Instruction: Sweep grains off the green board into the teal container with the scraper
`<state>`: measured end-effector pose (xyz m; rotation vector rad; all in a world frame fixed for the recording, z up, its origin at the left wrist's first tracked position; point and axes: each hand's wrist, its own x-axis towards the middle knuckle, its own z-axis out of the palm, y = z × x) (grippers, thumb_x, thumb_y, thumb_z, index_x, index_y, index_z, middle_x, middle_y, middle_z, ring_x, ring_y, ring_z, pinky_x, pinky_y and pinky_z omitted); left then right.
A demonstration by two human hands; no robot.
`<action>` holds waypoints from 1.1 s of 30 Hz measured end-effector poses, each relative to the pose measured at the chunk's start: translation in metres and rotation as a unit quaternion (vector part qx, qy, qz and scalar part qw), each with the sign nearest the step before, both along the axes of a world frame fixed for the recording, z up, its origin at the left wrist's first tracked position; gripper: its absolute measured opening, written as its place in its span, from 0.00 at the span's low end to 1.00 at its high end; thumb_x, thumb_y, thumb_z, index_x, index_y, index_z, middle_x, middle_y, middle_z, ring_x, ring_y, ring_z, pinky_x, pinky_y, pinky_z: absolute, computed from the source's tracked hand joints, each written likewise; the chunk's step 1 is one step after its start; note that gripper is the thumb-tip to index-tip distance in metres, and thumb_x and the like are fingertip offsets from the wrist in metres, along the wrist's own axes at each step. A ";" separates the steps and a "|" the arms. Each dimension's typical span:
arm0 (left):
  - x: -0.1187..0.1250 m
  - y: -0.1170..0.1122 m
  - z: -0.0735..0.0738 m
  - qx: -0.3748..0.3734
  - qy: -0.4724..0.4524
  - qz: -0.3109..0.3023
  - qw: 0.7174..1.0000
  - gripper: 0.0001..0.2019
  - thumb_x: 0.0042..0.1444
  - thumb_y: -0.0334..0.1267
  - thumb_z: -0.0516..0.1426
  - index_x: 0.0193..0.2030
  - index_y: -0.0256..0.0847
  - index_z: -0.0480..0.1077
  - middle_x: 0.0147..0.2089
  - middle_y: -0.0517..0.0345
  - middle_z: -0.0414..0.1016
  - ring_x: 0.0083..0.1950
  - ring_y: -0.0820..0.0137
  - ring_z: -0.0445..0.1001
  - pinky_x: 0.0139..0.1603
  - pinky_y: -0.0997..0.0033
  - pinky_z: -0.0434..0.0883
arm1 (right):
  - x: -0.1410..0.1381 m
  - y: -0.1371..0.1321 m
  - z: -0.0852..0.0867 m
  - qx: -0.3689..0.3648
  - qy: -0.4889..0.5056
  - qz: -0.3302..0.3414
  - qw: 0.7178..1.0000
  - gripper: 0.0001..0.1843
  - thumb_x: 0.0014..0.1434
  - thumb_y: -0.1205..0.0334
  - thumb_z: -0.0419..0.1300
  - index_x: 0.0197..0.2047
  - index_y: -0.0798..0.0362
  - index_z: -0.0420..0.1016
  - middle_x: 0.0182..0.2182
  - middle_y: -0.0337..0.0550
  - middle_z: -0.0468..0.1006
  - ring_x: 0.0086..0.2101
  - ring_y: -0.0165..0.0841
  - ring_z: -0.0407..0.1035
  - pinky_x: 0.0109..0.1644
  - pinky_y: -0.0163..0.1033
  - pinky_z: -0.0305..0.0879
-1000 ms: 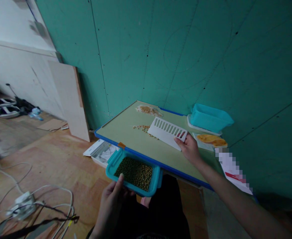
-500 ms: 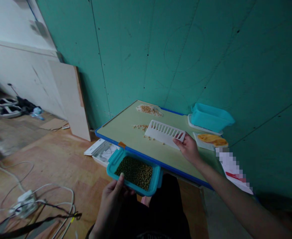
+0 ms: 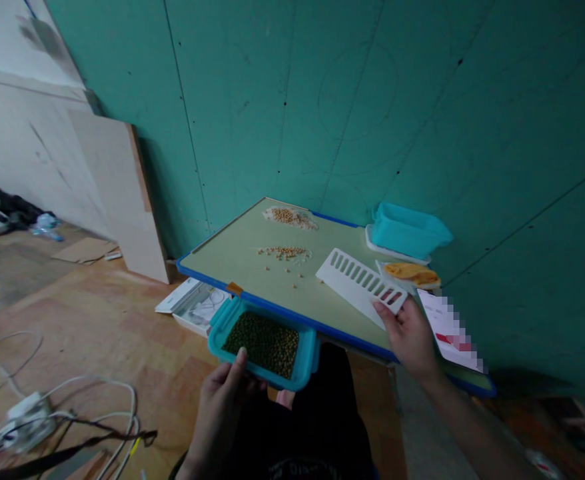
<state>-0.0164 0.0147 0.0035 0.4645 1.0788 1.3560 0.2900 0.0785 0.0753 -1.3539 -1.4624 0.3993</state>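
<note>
My left hand point(image 3: 230, 383) grips the near edge of a blue plastic container point(image 3: 302, 380), thumb on its rim, just off the front edge of the table. Dark green beans point(image 3: 252, 337) fill its left part and paler soybeans point(image 3: 283, 353) lie toward its right. In my right hand point(image 3: 410, 333) is the end of a white slotted plastic strip point(image 3: 350, 287), fingers closed on it, tilted over the right half of the table. Soybeans point(image 3: 285, 253) lie scattered on the tabletop left of the strip, and a clear bag of soybeans point(image 3: 290, 217) rests farther back.
At the table's right rear stands a blue bin point(image 3: 407, 230) on a white lid, beside a folded yellow cloth point(image 3: 412, 273) and a white-and-red paper point(image 3: 450, 333). Below the table's left side is an open white box point(image 3: 197, 313). Cables and a power strip point(image 3: 25, 417) lie on the floor.
My right hand has carried the white slotted strip rightward, away from the scattered soybeans, turning it somewhat. The left hand still holds the container. The whole view has shifted slightly.
</note>
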 end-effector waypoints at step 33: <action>-0.026 0.011 0.003 0.011 0.033 0.090 0.995 0.19 0.47 0.50 0.66 0.18 0.41 0.70 0.15 0.62 0.69 0.17 0.72 0.69 0.19 0.74 0.65 | -0.038 0.055 0.009 -0.006 -0.013 0.084 0.996 0.13 0.59 0.48 0.60 0.34 0.48 0.64 0.28 0.40 0.78 0.30 0.37 0.75 0.32 0.38 0.69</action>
